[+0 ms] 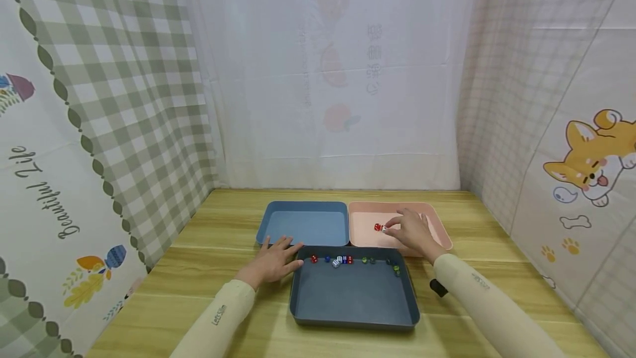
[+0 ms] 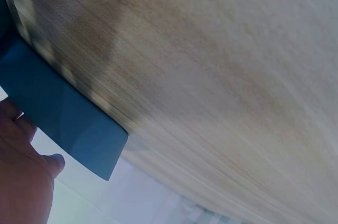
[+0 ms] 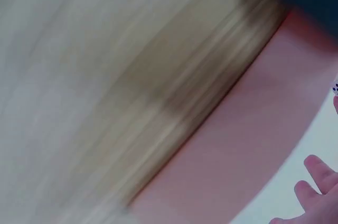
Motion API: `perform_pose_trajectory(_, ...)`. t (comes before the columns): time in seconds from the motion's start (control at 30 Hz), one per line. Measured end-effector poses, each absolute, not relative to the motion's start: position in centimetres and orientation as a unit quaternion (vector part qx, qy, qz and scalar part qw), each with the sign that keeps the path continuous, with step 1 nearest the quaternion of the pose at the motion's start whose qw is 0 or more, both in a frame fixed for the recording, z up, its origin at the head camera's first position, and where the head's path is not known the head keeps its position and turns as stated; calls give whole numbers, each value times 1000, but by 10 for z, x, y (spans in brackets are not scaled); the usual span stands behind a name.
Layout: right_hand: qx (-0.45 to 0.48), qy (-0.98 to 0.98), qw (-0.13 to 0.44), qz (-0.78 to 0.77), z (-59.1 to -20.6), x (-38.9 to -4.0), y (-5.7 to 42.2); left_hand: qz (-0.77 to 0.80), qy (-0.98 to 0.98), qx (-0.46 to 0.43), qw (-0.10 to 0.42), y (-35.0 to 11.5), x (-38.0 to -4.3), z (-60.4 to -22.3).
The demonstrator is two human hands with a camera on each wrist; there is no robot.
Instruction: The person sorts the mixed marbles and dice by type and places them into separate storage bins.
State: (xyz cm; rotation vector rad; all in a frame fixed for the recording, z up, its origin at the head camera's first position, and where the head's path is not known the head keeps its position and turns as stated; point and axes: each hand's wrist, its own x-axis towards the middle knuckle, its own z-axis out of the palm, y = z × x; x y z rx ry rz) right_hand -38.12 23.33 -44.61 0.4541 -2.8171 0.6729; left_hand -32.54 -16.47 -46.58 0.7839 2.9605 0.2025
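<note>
My right hand is over the pink tray, its thumb and finger pinching a small white die. In the right wrist view that die shows at the right edge by a fingertip, the other fingers spread. Right beside the pinch is a red die in the pink tray. My left hand, fingers loosely spread, lies at the left back corner of the dark grey tray, its fingertips by the front rim of the blue tray.
Along the back of the dark tray lie a red die, a blue die, white dice, another red die and several green ones. All three trays stand on a wood-grain table, with cloth curtains around it.
</note>
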Motion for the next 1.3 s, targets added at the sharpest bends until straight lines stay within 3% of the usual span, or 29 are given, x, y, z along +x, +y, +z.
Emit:
perform_pose_trajectory(0.33, 75, -975, 79, 194, -454, -391, 272, 66, 963, 260, 35, -163, -325, -464)
perform_pose_trajectory(0.6, 117, -979, 99, 136, -455, -392, 262, 70, 962, 263, 37, -162, -325, -464)
perform_pose_trajectory(0.87, 61, -976, 87, 191, -459, -401, 247, 75, 961, 265, 36, -161, -324, -466)
perform_pose_trajectory(1.3, 95, -979, 91, 154, -456, -394, 257, 72, 961, 267, 24, -165, -327, -469)
